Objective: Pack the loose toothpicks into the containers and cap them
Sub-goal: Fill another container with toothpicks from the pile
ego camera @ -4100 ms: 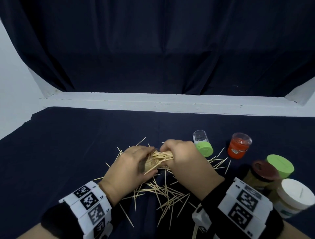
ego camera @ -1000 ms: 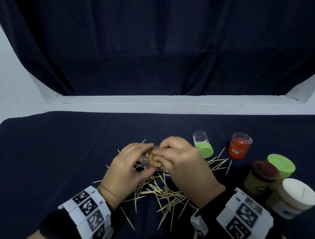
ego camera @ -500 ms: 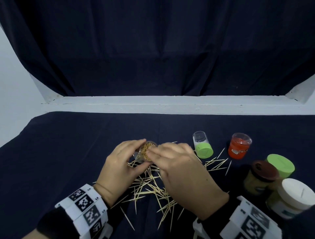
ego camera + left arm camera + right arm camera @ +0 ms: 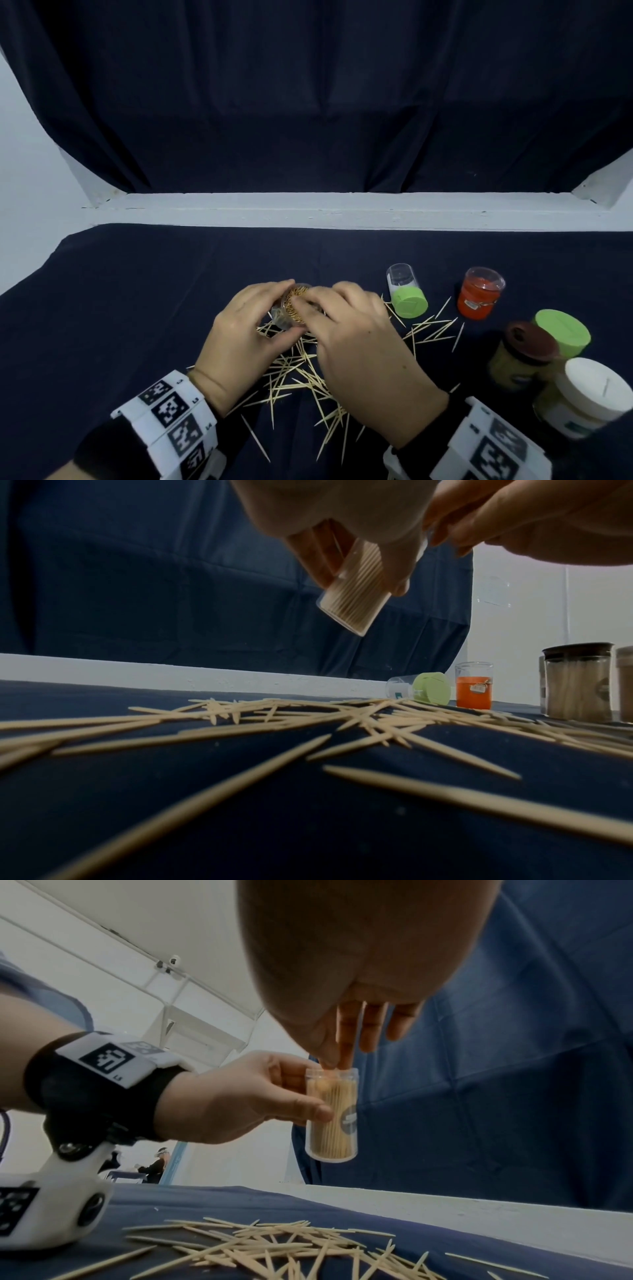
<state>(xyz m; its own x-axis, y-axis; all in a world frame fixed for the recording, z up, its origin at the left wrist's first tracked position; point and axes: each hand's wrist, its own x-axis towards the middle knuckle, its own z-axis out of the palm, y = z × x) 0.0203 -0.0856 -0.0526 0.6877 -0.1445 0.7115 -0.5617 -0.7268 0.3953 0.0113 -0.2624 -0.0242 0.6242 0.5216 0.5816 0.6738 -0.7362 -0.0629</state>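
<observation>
Toothpicks fill the clear tube (image 4: 331, 1115), which our left hand (image 4: 239, 339) grips off the cloth, mouth up, so our right hand (image 4: 359, 356) can tamp the tips with straight fingers (image 4: 346, 1042). Loose toothpicks (image 4: 301, 373) wait below. Only the right wrist view shows fingertips entering the mouth; overhead, knuckles hide it.

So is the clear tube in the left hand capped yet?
No: the clear tube is uncapped, packed with toothpicks, right hand fingers at its open mouth.

Matt dark cloth (image 4: 137, 308) under pale wooden toothpicks (image 4: 298, 377); clear glossy plastic container (image 4: 332, 1112).
</observation>
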